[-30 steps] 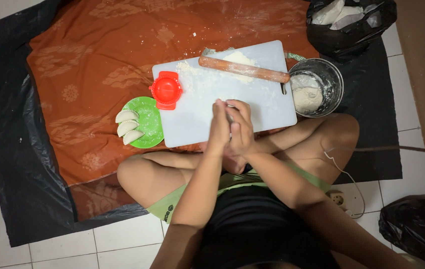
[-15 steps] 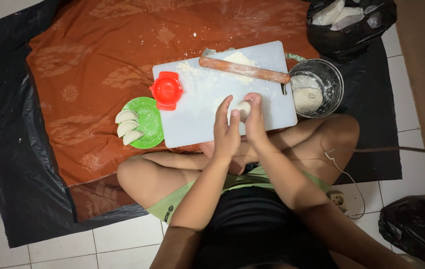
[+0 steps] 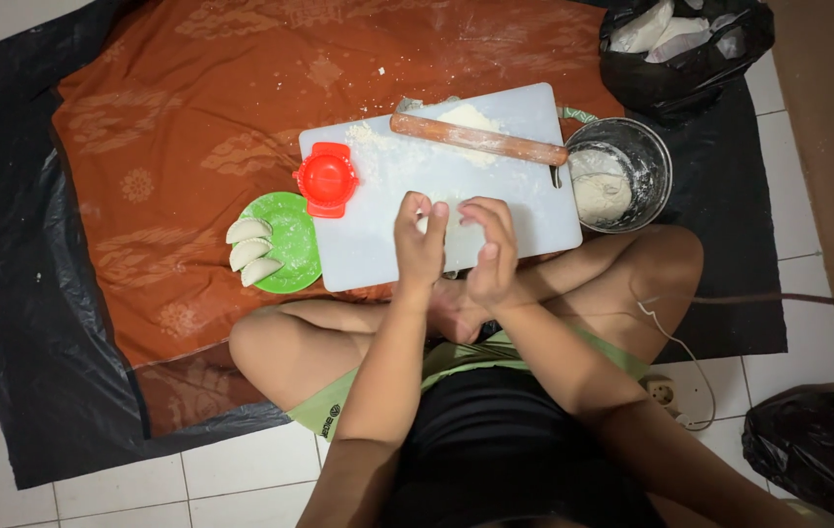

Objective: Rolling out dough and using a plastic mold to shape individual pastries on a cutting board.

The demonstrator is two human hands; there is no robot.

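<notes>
The person sits cross-legged on the floor, both hands over the near edge of a white cutting board point(image 3: 378, 244). The left hand point(image 3: 420, 246) and right hand point(image 3: 488, 252) pinch a small piece of pale dough point(image 3: 440, 217) between their fingertips (mostly hidden by the fingers). A wooden rolling pin point(image 3: 478, 139) lies across the board's far edge, a red dumpling press point(image 3: 327, 179) at its left corner. Beside it, a green plate point(image 3: 295, 242) holds three folded dumplings point(image 3: 248, 249); a metal bowl point(image 3: 644, 156) of flour stands right.
</notes>
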